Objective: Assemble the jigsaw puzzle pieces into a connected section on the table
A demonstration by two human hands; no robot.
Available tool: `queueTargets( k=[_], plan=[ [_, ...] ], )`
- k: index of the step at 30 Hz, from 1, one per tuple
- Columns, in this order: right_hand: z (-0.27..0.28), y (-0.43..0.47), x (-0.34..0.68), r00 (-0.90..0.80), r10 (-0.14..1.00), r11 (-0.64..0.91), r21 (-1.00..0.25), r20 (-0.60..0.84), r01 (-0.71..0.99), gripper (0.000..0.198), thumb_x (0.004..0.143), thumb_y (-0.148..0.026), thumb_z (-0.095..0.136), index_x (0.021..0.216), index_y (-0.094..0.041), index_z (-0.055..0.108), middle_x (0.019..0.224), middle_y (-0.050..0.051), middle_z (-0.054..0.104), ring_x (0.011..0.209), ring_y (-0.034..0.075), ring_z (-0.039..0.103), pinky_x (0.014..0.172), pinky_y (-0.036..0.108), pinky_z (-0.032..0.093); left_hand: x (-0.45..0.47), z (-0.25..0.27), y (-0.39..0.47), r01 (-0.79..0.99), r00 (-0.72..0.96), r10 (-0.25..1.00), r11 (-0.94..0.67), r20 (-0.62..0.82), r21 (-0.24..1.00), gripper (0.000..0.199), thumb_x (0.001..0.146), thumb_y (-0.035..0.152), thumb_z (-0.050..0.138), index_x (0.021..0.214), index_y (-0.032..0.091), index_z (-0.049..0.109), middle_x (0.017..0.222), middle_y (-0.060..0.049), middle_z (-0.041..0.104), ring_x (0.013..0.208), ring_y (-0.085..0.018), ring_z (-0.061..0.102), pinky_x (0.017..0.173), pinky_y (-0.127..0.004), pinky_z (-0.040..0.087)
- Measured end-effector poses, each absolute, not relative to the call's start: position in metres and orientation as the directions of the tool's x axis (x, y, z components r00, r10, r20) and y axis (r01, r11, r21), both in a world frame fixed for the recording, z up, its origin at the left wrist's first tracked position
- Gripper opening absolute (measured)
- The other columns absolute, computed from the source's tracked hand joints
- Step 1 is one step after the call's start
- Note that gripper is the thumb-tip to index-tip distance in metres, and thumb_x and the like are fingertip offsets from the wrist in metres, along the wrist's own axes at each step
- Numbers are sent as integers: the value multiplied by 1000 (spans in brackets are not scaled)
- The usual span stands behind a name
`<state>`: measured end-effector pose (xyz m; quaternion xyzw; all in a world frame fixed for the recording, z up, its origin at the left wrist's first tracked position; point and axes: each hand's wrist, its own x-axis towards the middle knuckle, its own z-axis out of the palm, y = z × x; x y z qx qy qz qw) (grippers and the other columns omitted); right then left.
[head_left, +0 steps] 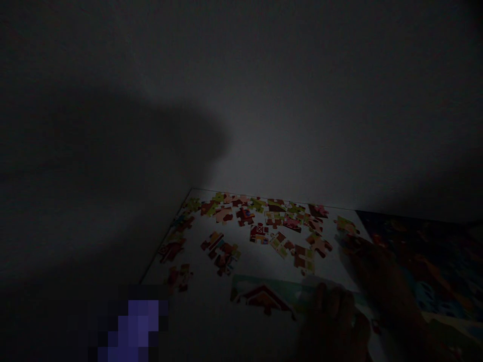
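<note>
In very dim light my left hand (337,317) rests at the lower right over a joined strip of jigsaw puzzle (264,296). Its fingers are bent and a little apart, with the fingertips on the strip. The strip shows a red barn roof against a pale green and blue band. Farther out, my right hand (372,261) reaches to a loose green and pink puzzle piece (346,226). Its fingertips are dark and blurred, so whether they grip a piece is unclear. Several loose puzzle pieces (279,244) lie scattered across the white surface (252,256).
Behind the white surface rises a pale wall (283,125) with a large shadow on its left. A dark, colourful picture (426,256) lies along the right side. At the lower left, a purple pixelated patch (138,327) hides what is there.
</note>
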<state>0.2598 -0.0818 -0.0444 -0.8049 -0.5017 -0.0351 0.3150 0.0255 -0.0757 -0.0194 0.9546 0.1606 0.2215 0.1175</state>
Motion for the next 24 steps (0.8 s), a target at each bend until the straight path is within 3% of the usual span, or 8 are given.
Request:
queueTargets(
  k=[10,16,24],
  plan=[
    [-29,-82,249,559,760,-361,-500,331,787,53,82,-53,54,122,-19,62,113,15,64,109,31,59,93,48,49,21,-18,-74,225,877,350,-904,330,363,42,96,41,42,125,14,55,143,-13,49,134,-29,42,114,-48,34],
    [-24,-80,243,669,706,-382,-669,235,638,62,78,-54,63,129,-18,57,115,14,65,91,25,66,82,41,55,21,-16,-76,233,865,369,-895,339,381,38,99,37,37,126,16,54,142,-12,50,134,-28,43,116,-49,33],
    [-20,-82,238,697,704,-340,-797,136,499,63,81,-51,64,135,-20,55,114,12,67,97,27,63,87,45,51,23,-15,-76,236,873,373,-887,313,398,36,97,34,42,126,16,54,143,-12,49,135,-29,43,117,-50,32]
  ],
)
